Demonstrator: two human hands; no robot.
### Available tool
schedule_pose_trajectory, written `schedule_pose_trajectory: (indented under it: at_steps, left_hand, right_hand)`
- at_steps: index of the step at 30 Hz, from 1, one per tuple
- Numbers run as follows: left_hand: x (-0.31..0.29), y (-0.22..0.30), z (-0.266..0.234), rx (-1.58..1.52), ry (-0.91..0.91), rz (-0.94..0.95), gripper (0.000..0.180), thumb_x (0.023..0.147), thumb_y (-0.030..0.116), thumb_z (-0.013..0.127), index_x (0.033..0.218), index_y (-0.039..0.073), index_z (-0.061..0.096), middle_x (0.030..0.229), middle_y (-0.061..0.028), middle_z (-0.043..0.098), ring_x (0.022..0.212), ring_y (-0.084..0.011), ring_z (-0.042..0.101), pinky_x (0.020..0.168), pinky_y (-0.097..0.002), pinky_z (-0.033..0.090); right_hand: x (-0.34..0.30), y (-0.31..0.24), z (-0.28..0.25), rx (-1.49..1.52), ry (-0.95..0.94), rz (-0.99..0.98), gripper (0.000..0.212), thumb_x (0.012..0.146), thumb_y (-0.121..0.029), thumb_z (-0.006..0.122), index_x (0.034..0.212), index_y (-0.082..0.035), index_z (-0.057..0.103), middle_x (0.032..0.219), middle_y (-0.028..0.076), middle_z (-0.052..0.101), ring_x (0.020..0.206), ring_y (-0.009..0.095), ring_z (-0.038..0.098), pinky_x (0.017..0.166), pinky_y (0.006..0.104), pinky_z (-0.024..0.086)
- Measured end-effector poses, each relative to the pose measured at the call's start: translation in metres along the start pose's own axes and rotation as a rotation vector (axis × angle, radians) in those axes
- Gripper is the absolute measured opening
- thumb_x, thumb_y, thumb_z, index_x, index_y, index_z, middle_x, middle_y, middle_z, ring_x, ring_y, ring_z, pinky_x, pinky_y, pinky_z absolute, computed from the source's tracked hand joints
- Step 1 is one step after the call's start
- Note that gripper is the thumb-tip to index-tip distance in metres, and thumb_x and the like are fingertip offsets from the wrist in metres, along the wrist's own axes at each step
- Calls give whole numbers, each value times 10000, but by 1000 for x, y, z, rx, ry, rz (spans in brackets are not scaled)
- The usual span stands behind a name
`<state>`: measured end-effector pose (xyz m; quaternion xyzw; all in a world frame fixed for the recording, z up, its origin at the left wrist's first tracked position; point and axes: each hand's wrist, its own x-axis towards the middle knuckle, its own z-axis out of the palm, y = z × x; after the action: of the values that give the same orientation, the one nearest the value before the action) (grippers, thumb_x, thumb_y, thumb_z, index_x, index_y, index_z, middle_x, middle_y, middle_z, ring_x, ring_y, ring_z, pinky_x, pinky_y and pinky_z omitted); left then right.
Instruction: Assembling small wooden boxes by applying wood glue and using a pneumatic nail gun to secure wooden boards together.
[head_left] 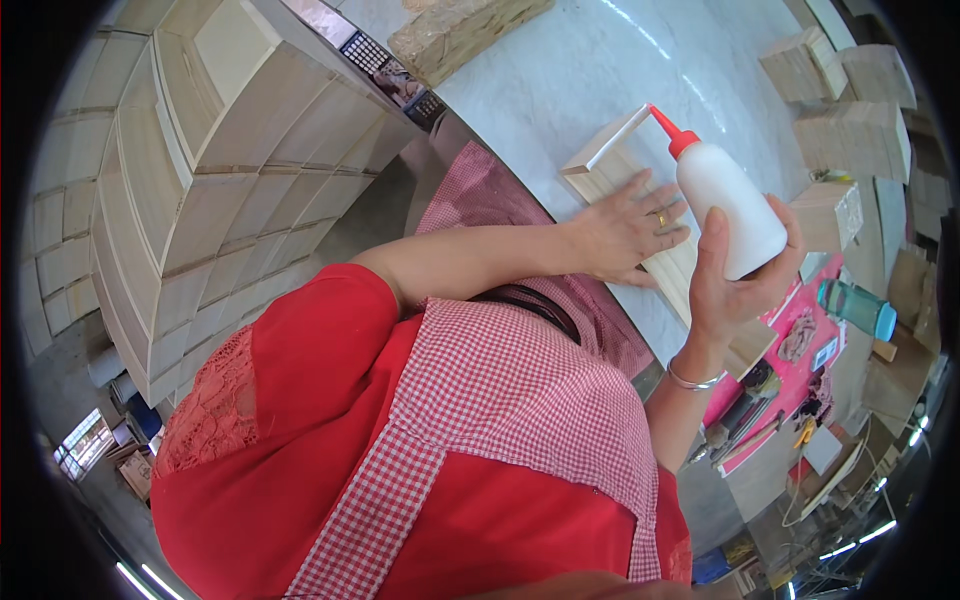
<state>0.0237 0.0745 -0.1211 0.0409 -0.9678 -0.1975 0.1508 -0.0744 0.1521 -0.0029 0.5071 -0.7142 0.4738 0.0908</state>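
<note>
A: Which step does this look like?

B: Laying glue, I'd judge. The right hand point(738, 305) is curled around a white, rounded plastic squeeze bottle point(730, 205), thumb on one side and fingers on the other. Its tapered red nozzle point(672, 130) points at a corner of the raised end of a long, pale wooden piece point(600, 180).

A: Is the tip touching?

B: I can't tell; touching or just beside it. A thin white strip point(617, 137) lines that raised end, whether glue or bare edge I can't say.

A: And the left hand point(618, 235)?

B: Palm down, fingers spread, it lies across the wooden piece, which rests on the white, grey-veined tabletop point(560, 110). It seems to be steadying the piece, not gripping it.

A: What does the next move call for?

B: A gentle, even squeeze, the nozzle close along the edge, and enough pressure from the left hand to stop any sliding.
</note>
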Motion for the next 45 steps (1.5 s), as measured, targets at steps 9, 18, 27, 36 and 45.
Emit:
schedule_pose_trajectory:
  at_steps: [9, 18, 27, 36, 45]
  left_hand:
    - [6, -8, 14, -87, 67, 9, 700, 842, 556, 628, 1391, 150, 475, 1387, -120, 505, 1324, -344, 415, 1090, -624, 260]
    - [-4, -78, -33, 221, -97, 49, 743, 864, 582, 608, 1481, 216, 414, 1538, -96, 378, 1463, -303, 269, 1162, -582, 204]
    - [-2, -76, -43, 265, -119, 59, 750, 863, 578, 616, 1496, 237, 402, 1560, -51, 357, 1471, -282, 262, 1188, -543, 181]
    - [-3, -74, -45, 265, -132, 37, 759, 843, 580, 631, 1487, 238, 420, 1563, -48, 353, 1470, -272, 265, 1191, -531, 178]
    - [-2, -71, -46, 263, -125, 49, 753, 849, 603, 617, 1483, 249, 417, 1539, -57, 384, 1454, -289, 291, 1181, -540, 205]
  right_hand:
    - [-24, -17, -29, 190, -41, 166, 586, 808, -258, 808, 1224, 38, 519, 1134, 149, 577, 1025, 233, 601, 857, 345, 514]
    - [-90, 25, -164, 42, 433, 438, 710, 852, -547, 692, 1205, 47, 528, 1130, 146, 581, 1006, 255, 609, 842, 372, 522]
    - [-121, 19, -182, -59, 274, 386, 637, 841, -446, 738, 1201, 38, 532, 1138, 156, 585, 1013, 246, 602, 867, 361, 507]
    - [-112, 30, -178, 0, 235, 367, 477, 838, -198, 757, 1194, 34, 540, 1127, 133, 594, 1011, 213, 596, 880, 338, 491]
    - [-87, 60, -165, -71, 310, 329, 424, 840, -134, 756, 1184, 16, 559, 1104, 105, 596, 987, 180, 584, 866, 323, 488]
